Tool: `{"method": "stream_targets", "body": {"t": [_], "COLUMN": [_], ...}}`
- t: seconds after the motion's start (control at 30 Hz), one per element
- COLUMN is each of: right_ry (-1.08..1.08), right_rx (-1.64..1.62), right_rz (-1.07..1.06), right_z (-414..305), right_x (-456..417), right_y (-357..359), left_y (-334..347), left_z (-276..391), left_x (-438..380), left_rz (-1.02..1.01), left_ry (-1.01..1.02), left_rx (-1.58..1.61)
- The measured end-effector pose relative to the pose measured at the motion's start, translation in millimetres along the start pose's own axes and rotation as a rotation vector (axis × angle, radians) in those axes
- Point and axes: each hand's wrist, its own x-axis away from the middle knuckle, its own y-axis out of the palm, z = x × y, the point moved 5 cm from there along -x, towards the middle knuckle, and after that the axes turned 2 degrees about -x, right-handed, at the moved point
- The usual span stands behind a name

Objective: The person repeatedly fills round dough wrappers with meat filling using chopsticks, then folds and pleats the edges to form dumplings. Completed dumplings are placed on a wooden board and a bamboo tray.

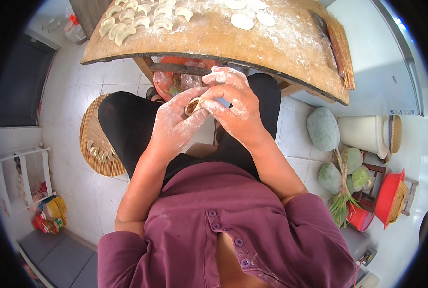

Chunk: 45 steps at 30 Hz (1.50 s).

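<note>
A partly closed dumpling (192, 107) with brown filling showing is held between my two floury hands. My left hand (179, 118) cups it from the left, with the thumb along its near side. The thumb and forefinger of my right hand (233, 102) pinch the dough edge at its right end, while the other fingers stay raised. Beyond my hands, the floured wooden board (206, 39) carries several crescent dumplings (140, 21) on the left. Flat round dough wrappers (242, 22) lie toward its middle.
A cleaver-like flat blade (323, 39) and a rolling pin (335, 52) lie at the board's right end. On the floor at left, a round slatted tray (91, 144) holds more dumplings. An orange basin (167, 79) with plastic bags sits under the board. Winter melons (323, 129) stand at right.
</note>
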Motion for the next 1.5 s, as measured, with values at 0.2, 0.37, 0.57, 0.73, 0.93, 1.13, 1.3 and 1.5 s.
{"method": "stream_targets", "body": {"t": [0.2, 0.37, 0.57, 0.73, 0.93, 1.13, 1.3, 1.5], "right_ry": [0.006, -0.064, -0.104, -0.101, 0.157, 0.34, 0.2, 0.056], "right_rx": [-0.057, 0.051, 0.078, 0.045, -0.22, -0.338, -0.249, -0.158], "right_rz": [0.141, 0.107, 0.114, 0.093, 0.165, 0.084, 0.152, 0.19], "right_z": [-3, -13, -20, -14, -8, 2, -3, -3], "right_x": [8, 8, 6, 8, 14, 20, 21, 18], "right_y": [-12, -15, -13, -11, -9, -1, -4, -5], "left_y": [-4, -5, -2, 2, 1, 1, -1, 1], "left_z": [11, 11, 9, 15, 18, 22, 20, 27], "left_x": [5, 5, 6, 8, 9, 9, 10, 11], "left_rz": [0.053, 0.027, 0.018, -0.014, -0.05, -0.006, 0.012, 0.054], "left_ry": [-0.082, -0.082, -0.064, -0.071, -0.034, 0.063, 0.066, 0.082], "left_rx": [0.531, 0.599, 0.581, 0.572, 0.539, 0.36, 0.238, 0.191]}}
